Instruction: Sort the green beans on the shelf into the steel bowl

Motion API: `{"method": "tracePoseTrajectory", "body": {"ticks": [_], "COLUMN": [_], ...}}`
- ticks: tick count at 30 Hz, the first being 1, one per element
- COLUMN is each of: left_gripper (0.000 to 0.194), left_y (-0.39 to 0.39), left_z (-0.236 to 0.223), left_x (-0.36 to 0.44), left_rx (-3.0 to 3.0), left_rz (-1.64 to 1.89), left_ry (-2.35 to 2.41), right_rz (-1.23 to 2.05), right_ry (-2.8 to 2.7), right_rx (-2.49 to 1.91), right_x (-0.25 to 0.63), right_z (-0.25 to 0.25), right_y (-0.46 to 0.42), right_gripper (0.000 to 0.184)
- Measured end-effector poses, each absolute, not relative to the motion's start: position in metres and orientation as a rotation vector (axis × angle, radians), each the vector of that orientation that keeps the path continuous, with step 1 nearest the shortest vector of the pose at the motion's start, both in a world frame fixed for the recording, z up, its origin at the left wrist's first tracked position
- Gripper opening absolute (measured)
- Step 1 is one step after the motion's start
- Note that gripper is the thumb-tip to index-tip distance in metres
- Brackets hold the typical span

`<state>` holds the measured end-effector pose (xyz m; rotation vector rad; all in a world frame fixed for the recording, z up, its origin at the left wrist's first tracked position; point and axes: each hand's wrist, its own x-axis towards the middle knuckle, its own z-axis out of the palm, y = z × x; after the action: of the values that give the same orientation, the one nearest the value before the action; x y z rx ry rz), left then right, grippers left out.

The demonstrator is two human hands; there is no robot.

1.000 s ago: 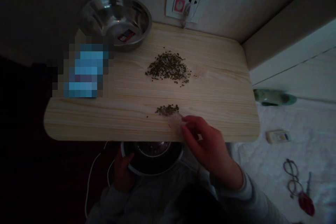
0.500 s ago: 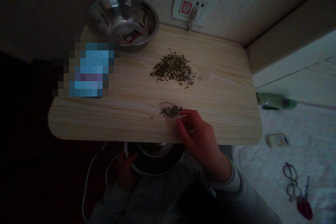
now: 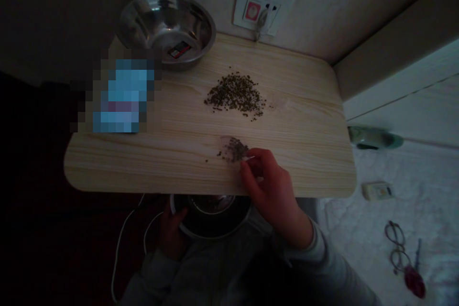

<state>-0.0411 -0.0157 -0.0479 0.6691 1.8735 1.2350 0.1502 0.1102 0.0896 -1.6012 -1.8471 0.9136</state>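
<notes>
My right hand (image 3: 270, 181), fingers pinched, holds a small see-through, spoon-like piece (image 3: 225, 142) low over the wooden tabletop near its front edge. Its exact shape is blurred. Small dark grains (image 3: 236, 149) show in or under it, just left of my fingertips. Farther back lies a bigger loose pile of greenish-brown grains (image 3: 234, 93). Below the table edge, my left hand (image 3: 174, 229) grips the left rim of a dark round bowl (image 3: 215, 224) with a light edge. Inside it a shiny metal part shows; the tabletop hides the far side.
A steel basin (image 3: 167, 28) with a label stands at the back left of the tabletop (image 3: 304, 153). A blurred-out blue screen (image 3: 122, 95) is at the left. Glasses (image 3: 396, 246), a pale remote-like object (image 3: 378, 191) and a green object (image 3: 375, 137) lie on the bedding to the right.
The grains by my right fingertips have shifted and bunched slightly rightward, with a few left behind on the left. My left hand and the bowl have stayed put.
</notes>
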Motion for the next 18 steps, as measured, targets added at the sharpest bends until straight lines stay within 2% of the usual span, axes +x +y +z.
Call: {"method": "tracePoseTrajectory", "body": {"ticks": [3,7,11,18], "left_gripper": [0.005,0.016,0.007,0.014], "left_y": [-0.007,0.002,-0.001,-0.013], "left_z": [-0.037,-0.023,-0.026,-0.042], "left_x": [-0.032,-0.022,-0.028,-0.039], "left_rx": [0.542,0.345,0.529,0.743], "left_rz": [1.225,1.186,1.198,1.210], "left_ry": [1.836,1.685,1.831,1.932], "right_rz": [0.945,0.952,0.945,0.981], "right_ry": [-1.832,-1.806,-1.774,-1.746], "right_rx": [-1.586,-1.623,-1.640,-1.625], "right_x": [0.144,0.141,0.142,0.134], "right_z": [0.086,0.084,0.085,0.086], "right_y": [0.110,0.110,0.110,0.110], "right_gripper": [0.016,0.015,0.014,0.012]}}
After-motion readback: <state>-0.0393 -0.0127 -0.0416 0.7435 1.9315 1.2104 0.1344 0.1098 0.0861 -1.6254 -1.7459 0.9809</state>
